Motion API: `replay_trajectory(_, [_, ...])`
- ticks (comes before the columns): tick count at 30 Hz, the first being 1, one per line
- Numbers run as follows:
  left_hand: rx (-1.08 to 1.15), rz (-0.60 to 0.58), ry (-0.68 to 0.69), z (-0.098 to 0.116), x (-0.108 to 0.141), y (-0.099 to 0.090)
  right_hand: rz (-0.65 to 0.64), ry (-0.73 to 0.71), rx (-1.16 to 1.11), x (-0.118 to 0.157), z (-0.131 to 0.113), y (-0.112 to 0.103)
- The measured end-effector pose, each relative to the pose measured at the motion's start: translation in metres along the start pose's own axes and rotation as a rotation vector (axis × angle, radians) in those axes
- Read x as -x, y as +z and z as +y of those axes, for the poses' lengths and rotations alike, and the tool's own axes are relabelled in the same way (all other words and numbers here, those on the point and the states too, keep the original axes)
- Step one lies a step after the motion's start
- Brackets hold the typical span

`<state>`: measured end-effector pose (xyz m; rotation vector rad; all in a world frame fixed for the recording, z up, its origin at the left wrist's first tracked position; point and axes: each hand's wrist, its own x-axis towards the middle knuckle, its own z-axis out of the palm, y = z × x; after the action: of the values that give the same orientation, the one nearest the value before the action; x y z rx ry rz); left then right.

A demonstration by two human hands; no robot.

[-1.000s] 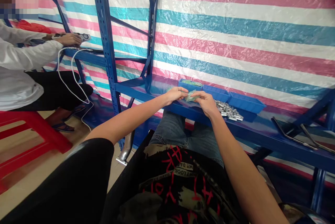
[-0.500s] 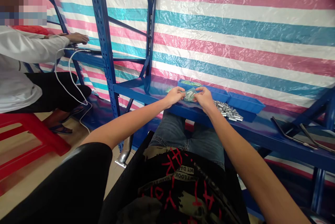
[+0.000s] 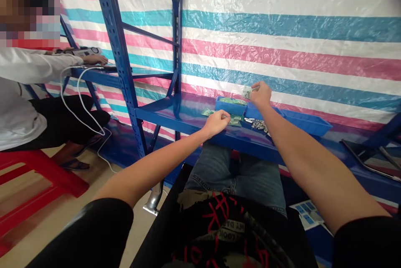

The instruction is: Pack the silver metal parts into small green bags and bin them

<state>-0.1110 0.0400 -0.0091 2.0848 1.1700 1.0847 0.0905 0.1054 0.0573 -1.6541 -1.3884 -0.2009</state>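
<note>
My right hand (image 3: 262, 93) is raised above the blue bins, its fingers pinching a small clear plastic bag (image 3: 247, 92) with something pale inside. Low over the shelf, my left hand (image 3: 217, 123) has its fingers curled together at the edge of several small green-printed bags (image 3: 236, 120); what it grips is hidden. A pile of small silvery metal pieces (image 3: 258, 125) lies right of those bags, partly behind my right forearm. Another green-printed bag (image 3: 207, 112) rests left of my left hand.
A blue bin (image 3: 230, 107) with green-printed bags stands behind my left hand; another blue bin (image 3: 308, 122) is further right. The blue shelf (image 3: 159, 109) has an upright post (image 3: 120, 50) at left. A co-worker in a white sleeve (image 3: 37, 65) sits left, by white cables (image 3: 83, 107).
My right hand has lifted up and away from my left hand, carrying the small bag above the bins. My left hand has stayed low by the green-printed bags. The view has shifted slightly.
</note>
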Motion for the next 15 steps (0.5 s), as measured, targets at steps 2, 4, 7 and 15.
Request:
replay_trajectory(2, [-0.04, -0.011, 0.035, 0.001, 0.002, 0.001, -0.034, -0.012, 0.018, -0.001, -0.001, 0.003])
replay_trajectory(4, [-0.101, -0.02, 0.086, 0.003, 0.006, 0.002, -0.071, -0.02, 0.037, 0.001, -0.002, 0.009])
replay_trajectory(7, [-0.216, -0.02, 0.175, 0.008, 0.014, 0.005, -0.109, -0.024, 0.073, 0.006, -0.003, 0.018])
replay_trajectory(15, [-0.396, 0.039, 0.206, 0.014, 0.023, 0.008, -0.274, -0.066, 0.142, 0.001, -0.008, 0.018])
